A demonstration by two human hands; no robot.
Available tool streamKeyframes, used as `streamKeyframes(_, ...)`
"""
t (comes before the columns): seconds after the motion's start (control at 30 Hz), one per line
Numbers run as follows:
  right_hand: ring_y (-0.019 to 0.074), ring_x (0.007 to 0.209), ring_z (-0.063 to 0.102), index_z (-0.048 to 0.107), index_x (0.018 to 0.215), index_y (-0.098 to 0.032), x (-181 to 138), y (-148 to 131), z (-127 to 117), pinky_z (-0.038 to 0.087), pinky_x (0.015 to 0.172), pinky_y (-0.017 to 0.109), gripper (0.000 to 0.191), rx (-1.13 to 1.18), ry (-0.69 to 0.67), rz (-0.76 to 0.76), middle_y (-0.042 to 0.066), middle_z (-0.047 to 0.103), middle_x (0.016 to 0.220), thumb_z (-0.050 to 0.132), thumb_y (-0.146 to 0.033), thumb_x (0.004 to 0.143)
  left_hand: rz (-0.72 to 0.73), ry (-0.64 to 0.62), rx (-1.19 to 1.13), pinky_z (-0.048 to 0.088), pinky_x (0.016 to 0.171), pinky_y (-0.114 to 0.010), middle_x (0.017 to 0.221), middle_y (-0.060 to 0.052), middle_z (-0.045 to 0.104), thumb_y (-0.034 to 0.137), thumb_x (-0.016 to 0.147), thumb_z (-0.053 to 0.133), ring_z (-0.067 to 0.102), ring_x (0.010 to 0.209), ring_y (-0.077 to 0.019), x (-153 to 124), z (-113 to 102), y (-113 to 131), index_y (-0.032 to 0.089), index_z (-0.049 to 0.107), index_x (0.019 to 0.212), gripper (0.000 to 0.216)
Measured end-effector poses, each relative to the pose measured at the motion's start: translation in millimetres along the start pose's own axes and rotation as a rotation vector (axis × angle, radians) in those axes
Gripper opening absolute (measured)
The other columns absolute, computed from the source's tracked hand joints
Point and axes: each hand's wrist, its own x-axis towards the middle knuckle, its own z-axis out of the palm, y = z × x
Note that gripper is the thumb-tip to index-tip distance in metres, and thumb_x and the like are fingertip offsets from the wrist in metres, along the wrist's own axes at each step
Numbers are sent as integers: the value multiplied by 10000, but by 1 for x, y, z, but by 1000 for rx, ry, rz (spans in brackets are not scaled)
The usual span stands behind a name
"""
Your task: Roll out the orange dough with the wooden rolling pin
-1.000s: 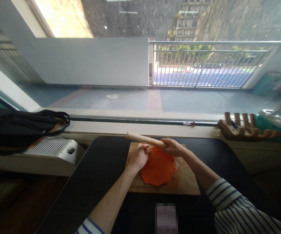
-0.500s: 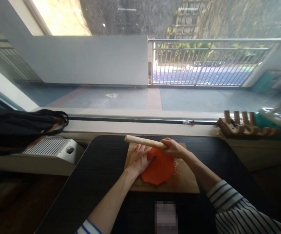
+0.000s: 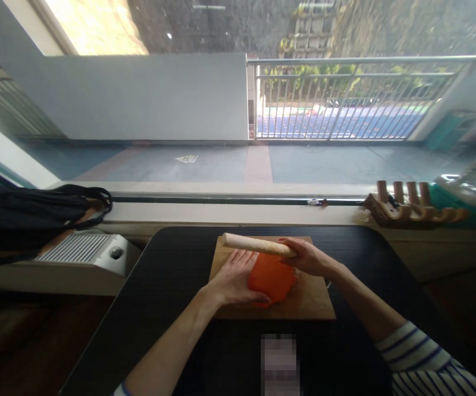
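A flat sheet of orange dough [image 3: 271,278] lies on a wooden board [image 3: 310,301] on the black table [image 3: 167,275]. My left hand [image 3: 233,280] rests on the dough's left side, fingers stretched along it and thumb curled under its near edge. My right hand [image 3: 310,257] grips the right end of a wooden rolling pin [image 3: 254,244], which is held just above the far edge of the dough, pointing left.
A black bag [image 3: 23,212] lies on the sill at left, over a white ribbed appliance [image 3: 85,250]. A wooden rack [image 3: 407,209] stands on the sill at right. A window with a balcony railing [image 3: 345,99] runs behind the table.
My left hand slid down the dough's left side toward me, and the dough looks bunched smaller. The rolling pin in my right hand shifted slightly right.
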Motion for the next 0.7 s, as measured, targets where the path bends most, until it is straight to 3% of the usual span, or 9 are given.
streamKeyframes(0.1,272,1160,527,611,1137,-225,-6,5,6,410,967,403,356,-78,-14,-71,96,627,1185,639,-265,784,-21,-30,-30,259,1088,-470,1458,-121,389,646,531,733,277,1368,-355,-6,-3,6,247,305,1430,1073)
streamKeyframes(0.17,271,1259,448,591,1173,-256,-8,8,10,350,1034,446,387,-120,-32,-129,81,626,1205,623,-217,789,-25,-32,-47,294,1068,-455,1447,-92,412,611,545,740,287,1366,-350,-8,-6,9,283,341,1412,1010)
streamKeyframes(0.47,275,1280,428,558,1227,-271,-11,6,10,299,1053,499,431,-214,-46,-167,78,626,1213,595,-204,803,-52,1,-10,303,1073,-443,1419,-97,446,652,566,707,320,1349,-345,-9,1,6,257,396,1380,957)
streamKeyframes(0.57,278,1262,448,565,1217,-248,-12,10,9,338,1029,482,404,-219,47,-84,97,603,1249,586,-218,815,3,127,52,340,1056,-453,1365,-136,496,674,667,627,401,1294,-336,-19,6,5,182,438,1347,860)
streamKeyframes(0.7,273,1207,501,552,1233,-225,-15,12,1,371,1001,462,398,-286,94,-37,111,603,1245,578,-280,840,-1,450,130,434,979,-371,1061,-101,672,394,914,438,595,1054,-230,-31,2,7,177,640,1044,324)
